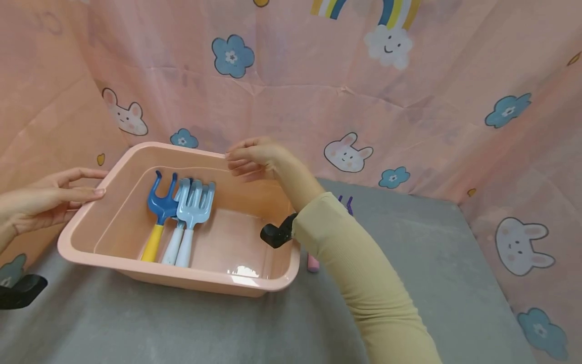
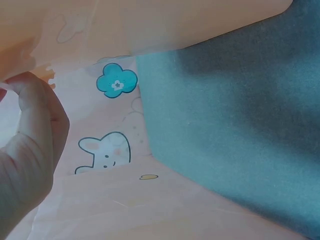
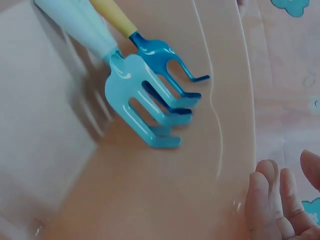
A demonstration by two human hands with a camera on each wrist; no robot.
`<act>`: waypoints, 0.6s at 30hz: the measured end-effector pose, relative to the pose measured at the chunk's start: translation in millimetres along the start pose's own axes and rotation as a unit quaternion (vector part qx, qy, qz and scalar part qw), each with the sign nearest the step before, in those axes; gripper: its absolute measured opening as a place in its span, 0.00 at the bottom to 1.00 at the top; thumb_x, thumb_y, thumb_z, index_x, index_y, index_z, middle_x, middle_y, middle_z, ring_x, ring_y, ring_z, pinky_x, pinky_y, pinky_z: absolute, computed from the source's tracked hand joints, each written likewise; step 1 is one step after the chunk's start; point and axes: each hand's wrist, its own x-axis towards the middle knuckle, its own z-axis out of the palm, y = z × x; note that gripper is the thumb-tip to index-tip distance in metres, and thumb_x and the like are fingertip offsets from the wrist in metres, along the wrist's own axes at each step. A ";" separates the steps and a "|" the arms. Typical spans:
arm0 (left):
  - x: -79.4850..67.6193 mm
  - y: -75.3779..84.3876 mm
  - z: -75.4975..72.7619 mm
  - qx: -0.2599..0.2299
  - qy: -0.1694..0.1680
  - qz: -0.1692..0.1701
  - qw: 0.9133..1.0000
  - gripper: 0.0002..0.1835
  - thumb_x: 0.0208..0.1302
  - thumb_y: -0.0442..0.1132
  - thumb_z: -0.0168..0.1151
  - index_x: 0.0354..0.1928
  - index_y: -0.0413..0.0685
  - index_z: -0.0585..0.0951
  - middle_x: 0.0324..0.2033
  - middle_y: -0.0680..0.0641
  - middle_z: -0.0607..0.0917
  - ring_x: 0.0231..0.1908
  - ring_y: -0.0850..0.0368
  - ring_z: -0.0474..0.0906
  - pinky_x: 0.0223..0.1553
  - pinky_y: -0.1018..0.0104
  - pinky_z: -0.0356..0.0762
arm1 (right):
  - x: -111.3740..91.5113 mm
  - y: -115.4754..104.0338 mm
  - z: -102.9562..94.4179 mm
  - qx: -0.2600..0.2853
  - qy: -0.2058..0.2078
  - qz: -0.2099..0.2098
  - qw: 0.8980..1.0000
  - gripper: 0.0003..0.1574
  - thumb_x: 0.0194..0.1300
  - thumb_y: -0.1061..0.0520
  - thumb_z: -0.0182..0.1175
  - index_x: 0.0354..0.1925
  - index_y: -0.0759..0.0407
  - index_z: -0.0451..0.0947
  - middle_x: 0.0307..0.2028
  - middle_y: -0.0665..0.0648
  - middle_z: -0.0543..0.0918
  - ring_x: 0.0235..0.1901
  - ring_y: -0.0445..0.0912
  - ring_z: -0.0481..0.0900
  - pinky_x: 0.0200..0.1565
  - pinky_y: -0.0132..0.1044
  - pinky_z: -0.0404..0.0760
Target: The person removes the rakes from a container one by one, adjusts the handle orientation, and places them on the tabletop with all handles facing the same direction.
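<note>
A pink plastic basin (image 1: pixel 182 273) stands tilted, with its underside off the grey surface in the left wrist view. My left hand (image 1: pixel 50 199) grips its left rim, thumb on the rim and fingers behind it. Inside lie a blue hand fork with a yellow handle (image 1: pixel 161 207) and light blue hand forks with pale handles (image 1: pixel 195 202), side by side and partly overlapping. My right hand (image 1: pixel 252 157) is at the far rim with fingers fairly straight. In the right wrist view its fingertips (image 3: pixel 258 187) are beside the rim, thumb apart; contact is unclear.
Right of the basin, a tool with a pink handle (image 1: pixel 312 263) and purple tines (image 1: pixel 349 205) lies mostly hidden behind my right sleeve (image 1: pixel 364 268). A pink printed cloth (image 1: pixel 291 96) hangs behind and at the sides of the grey table (image 1: pixel 409 242).
</note>
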 end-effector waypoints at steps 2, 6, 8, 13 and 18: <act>0.2 1.5 0.4 0.003 -0.002 -0.001 1.000 0.16 0.69 0.39 0.53 0.45 0.78 0.67 0.33 0.66 0.80 0.33 0.61 0.82 0.36 0.59 0.83 | 2.2 1.8 5.0 0.006 -0.003 0.001 1.000 0.12 0.63 0.62 0.59 0.47 0.61 0.76 0.51 0.65 0.79 0.31 0.47 0.80 0.54 0.48 0.76; -0.7 3.0 0.9 0.005 -0.004 -0.002 1.000 0.16 0.69 0.39 0.53 0.45 0.77 0.68 0.33 0.64 0.80 0.33 0.61 0.81 0.36 0.60 0.83 | 6.7 5.7 16.3 0.006 -0.007 0.005 1.000 0.13 0.63 0.61 0.60 0.47 0.61 0.77 0.50 0.64 0.80 0.33 0.50 0.81 0.52 0.47 0.77; -2.3 5.5 2.6 0.012 -0.005 -0.001 1.000 0.15 0.69 0.39 0.52 0.45 0.76 0.67 0.32 0.65 0.79 0.32 0.62 0.81 0.35 0.62 0.83 | 8.6 8.0 21.5 0.006 -0.010 0.007 1.000 0.12 0.62 0.61 0.60 0.45 0.61 0.77 0.49 0.64 0.80 0.33 0.50 0.81 0.50 0.46 0.78; -3.3 8.4 5.8 0.028 0.003 0.002 1.000 0.16 0.69 0.40 0.53 0.43 0.78 0.66 0.31 0.69 0.77 0.32 0.65 0.81 0.35 0.63 0.83 | 12.3 14.2 32.3 0.020 -0.019 0.014 1.000 0.11 0.62 0.62 0.60 0.45 0.62 0.77 0.48 0.64 0.81 0.34 0.51 0.81 0.48 0.46 0.79; -1.7 8.3 4.5 0.000 0.012 -0.002 1.000 0.17 0.68 0.39 0.54 0.38 0.82 0.72 0.31 0.67 0.78 0.32 0.63 0.82 0.35 0.63 0.83 | 16.5 15.3 45.2 0.014 -0.035 0.024 0.999 0.15 0.61 0.60 0.61 0.48 0.60 0.76 0.50 0.64 0.80 0.28 0.47 0.79 0.49 0.46 0.79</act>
